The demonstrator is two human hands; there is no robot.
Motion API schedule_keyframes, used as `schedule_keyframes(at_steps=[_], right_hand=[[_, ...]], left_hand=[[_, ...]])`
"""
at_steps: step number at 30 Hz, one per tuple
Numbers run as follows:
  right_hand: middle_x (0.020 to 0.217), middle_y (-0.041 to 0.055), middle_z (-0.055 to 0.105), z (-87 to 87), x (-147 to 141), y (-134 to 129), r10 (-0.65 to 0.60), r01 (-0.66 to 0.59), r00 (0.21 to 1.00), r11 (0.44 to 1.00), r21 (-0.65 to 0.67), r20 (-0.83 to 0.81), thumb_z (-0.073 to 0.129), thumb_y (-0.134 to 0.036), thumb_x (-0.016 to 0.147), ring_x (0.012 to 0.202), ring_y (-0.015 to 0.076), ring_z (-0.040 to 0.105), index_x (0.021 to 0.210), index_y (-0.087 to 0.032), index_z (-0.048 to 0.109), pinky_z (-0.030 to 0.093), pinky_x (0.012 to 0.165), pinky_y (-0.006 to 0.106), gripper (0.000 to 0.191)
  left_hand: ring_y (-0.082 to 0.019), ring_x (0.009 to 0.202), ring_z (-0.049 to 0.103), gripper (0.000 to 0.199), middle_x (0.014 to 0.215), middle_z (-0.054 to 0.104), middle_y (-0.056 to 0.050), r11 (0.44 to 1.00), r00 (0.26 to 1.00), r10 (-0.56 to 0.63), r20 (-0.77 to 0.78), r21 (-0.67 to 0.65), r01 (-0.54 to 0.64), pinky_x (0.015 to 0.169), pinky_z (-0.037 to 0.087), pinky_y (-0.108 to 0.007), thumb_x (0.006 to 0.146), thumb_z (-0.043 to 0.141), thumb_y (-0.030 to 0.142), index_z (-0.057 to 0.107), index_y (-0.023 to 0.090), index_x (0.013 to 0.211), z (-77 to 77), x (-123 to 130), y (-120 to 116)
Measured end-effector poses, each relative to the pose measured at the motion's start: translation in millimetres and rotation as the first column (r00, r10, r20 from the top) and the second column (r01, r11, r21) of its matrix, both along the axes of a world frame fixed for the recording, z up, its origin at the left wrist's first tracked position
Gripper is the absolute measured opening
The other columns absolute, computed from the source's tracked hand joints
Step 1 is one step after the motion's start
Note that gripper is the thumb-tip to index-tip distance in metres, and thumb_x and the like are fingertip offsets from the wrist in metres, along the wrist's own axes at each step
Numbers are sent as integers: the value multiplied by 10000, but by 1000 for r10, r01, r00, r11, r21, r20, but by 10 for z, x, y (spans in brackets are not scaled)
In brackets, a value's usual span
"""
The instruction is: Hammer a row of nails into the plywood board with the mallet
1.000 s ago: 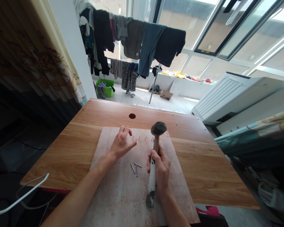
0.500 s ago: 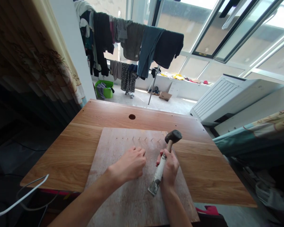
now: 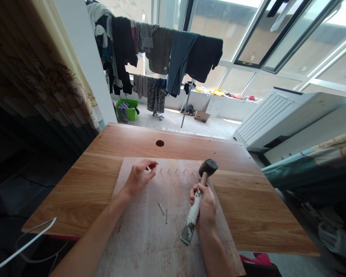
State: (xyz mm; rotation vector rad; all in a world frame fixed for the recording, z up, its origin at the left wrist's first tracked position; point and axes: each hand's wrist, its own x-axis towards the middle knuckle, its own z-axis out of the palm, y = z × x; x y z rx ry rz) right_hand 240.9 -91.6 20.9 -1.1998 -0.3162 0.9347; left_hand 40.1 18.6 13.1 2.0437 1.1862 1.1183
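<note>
My right hand point(image 3: 206, 204) is wrapped round the handle of a mallet point(image 3: 193, 215), whose black head point(image 3: 208, 167) is up over the right side of a worn board point(image 3: 150, 246). Several nails point(image 3: 177, 170) stand in a row near the board's far edge. My left hand point(image 3: 140, 177) is at the left end of this row, thumb and forefinger pinched on a small nail, of which only a bit shows. Two loose nails point(image 3: 166, 216) lie on the middle of the board, between my hands.
The board lies on a wooden table point(image 3: 256, 207) with a round hole point(image 3: 160, 143). A white cable point(image 3: 25, 244) hangs at the near left. Beyond are a clothes rack point(image 3: 187, 102), a green basket point(image 3: 132, 112) and a white cabinet point(image 3: 271, 115).
My left hand has moved left and away from me, to the end of the nail row, uncovering two loose nails. My right hand still holds the mallet in nearly the same place.
</note>
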Motion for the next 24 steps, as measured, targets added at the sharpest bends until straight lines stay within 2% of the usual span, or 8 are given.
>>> schedule_keyframes(at_steps=[4, 13, 18, 21, 24], right_hand=[[663, -100, 560, -22, 26, -4, 10, -9, 1000, 1000, 14, -21, 731, -355, 742, 423, 69, 483, 1078, -198, 559, 349, 347, 162, 410], [678, -102, 548, -18, 20, -4, 16, -15, 1000, 1000, 23, -27, 743, -349, 753, 411, 55, 464, 1067, -202, 558, 329, 343, 152, 392], [689, -99, 520, 44, -30, -47, 80, -82, 996, 996, 37, 38, 688, -414, 864, 388, 34, 416, 1107, -196, 591, 308, 343, 149, 340], [692, -97, 508, 121, -100, -76, 104, -109, 989, 993, 40, 109, 642, -457, 918, 375, 38, 403, 1198, -213, 604, 328, 332, 158, 373], [695, -95, 514, 152, -159, -100, 177, -187, 975, 980, 67, 134, 640, -449, 934, 374, 44, 416, 1275, -225, 585, 349, 328, 161, 411]], left_hand=[[-128, 678, 632, 81, 833, 736, -1, 999, 998, 50, -28, -5, -50, 694, 533, -247, 867, 608, 190, 687, 206, 878, -83, -11, -23], [-108, 642, 612, 63, 799, 697, 15, 999, 998, 13, -62, -29, -15, 666, 520, -221, 881, 624, 158, 650, 206, 850, -85, -19, -32], [-118, 664, 619, 76, 805, 690, 12, 1000, 995, 1, -100, 0, -1, 689, 516, -239, 877, 622, 136, 640, 208, 862, -87, -12, -40], [-123, 660, 621, 79, 798, 688, 12, 1000, 993, 13, -114, -2, -14, 677, 506, -245, 875, 620, 133, 639, 209, 864, -89, -7, -38], [-124, 658, 623, 75, 784, 687, 16, 1000, 992, 23, -121, -8, -24, 664, 494, -244, 873, 624, 137, 638, 209, 860, -89, -5, -38]])
